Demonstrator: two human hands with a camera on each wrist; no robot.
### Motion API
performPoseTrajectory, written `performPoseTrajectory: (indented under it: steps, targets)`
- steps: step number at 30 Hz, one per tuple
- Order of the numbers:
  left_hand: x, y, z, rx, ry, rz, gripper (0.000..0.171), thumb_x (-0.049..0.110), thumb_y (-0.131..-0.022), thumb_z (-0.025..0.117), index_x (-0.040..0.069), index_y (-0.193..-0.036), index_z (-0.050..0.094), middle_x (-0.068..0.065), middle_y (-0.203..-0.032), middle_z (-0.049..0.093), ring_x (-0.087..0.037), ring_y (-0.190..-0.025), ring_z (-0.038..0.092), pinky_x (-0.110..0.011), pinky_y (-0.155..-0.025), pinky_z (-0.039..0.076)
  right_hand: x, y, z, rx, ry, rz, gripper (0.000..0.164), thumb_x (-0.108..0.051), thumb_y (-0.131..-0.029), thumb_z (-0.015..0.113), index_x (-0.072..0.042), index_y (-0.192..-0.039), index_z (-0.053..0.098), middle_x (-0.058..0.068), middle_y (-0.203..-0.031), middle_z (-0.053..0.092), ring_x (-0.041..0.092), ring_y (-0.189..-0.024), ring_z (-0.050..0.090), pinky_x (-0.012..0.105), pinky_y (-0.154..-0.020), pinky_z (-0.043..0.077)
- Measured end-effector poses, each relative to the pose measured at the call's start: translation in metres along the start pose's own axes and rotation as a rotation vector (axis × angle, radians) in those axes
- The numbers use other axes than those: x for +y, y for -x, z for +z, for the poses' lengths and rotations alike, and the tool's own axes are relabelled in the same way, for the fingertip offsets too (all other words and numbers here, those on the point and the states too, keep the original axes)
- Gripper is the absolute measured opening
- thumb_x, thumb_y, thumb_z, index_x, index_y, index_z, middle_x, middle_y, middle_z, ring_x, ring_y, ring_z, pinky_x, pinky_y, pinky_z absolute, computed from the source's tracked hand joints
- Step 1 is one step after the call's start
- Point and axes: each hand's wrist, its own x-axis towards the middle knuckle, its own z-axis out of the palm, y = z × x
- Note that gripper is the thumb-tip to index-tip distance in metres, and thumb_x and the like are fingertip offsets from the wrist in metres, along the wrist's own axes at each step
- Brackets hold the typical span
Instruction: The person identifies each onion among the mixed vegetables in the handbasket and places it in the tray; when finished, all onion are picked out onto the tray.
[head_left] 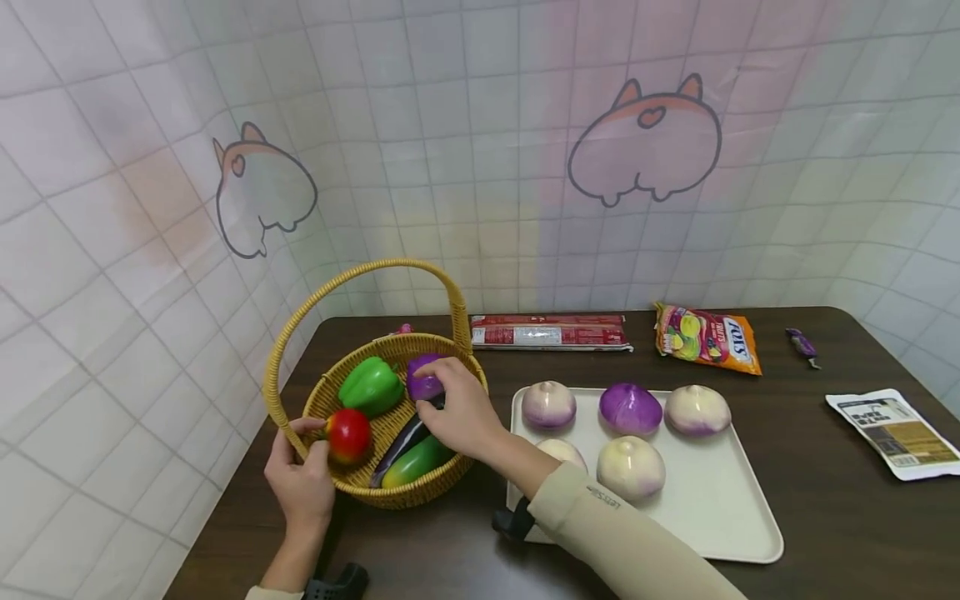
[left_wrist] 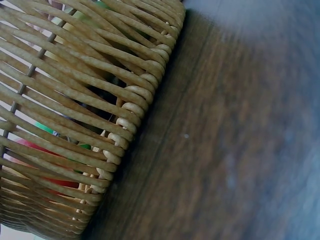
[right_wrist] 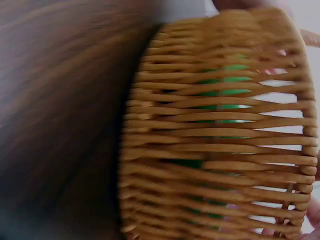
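Note:
A woven basket (head_left: 397, 498) with a tall arched handle stands at the left of the table. My left hand (head_left: 303, 479) grips its rim by the foot of the handle, fingertips close to a red fruit (head_left: 349, 436). Over the basket's right side, my right hand (head_left: 467, 408) has thumb and index finger spread, close to a purple vegetable (head_left: 422, 386) and the upper end of a long eggplant (head_left: 397, 446). A green bell pepper (head_left: 371, 387) and a green-yellow mango (head_left: 417, 463) also lie inside. Both wrist views show basket slats (left_wrist: 75, 75) (right_wrist: 210, 120); finger contact is hidden there.
Right of the basket, a white tray (head_left: 720, 508) bears several purple-and-white turnips (head_left: 631, 467). Behind lie a red packet (head_left: 551, 332) and an orange candy bag (head_left: 707, 337). A small purple wrapper (head_left: 802, 345) and a white-brown pouch (head_left: 898, 433) lie farther right.

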Motion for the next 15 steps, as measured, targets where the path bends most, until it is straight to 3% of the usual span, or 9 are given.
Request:
performPoseTrajectory:
  steps: [8,15]
  targets:
    - [0.003,0.001,0.002,0.006,-0.003,0.004,0.023,-0.020,-0.076,0.048,-0.016,-0.094,0.062,-0.016,-0.086,0.063,-0.022,-0.083,0.055,-0.020,-0.070,0.042,0.005,-0.025,0.003,0.048,-0.026,0.162,0.050,-0.023,-0.081,0.075,-0.010,-0.127,0.058,0.011,-0.126,0.056,0.029,-0.111,0.057,0.042,-0.087,0.052]
    - [0.002,0.001,0.001,0.001,-0.002,0.011,0.022,-0.020,-0.077,0.049,-0.016,-0.094,0.062,-0.026,-0.087,0.061,-0.024,-0.083,0.055,-0.020,-0.070,0.042,0.008,-0.038,0.007,0.037,-0.050,0.229,0.061,-0.023,-0.081,0.075,-0.007,-0.136,0.053,0.012,-0.131,0.057,0.028,-0.111,0.058,0.039,-0.089,0.051]
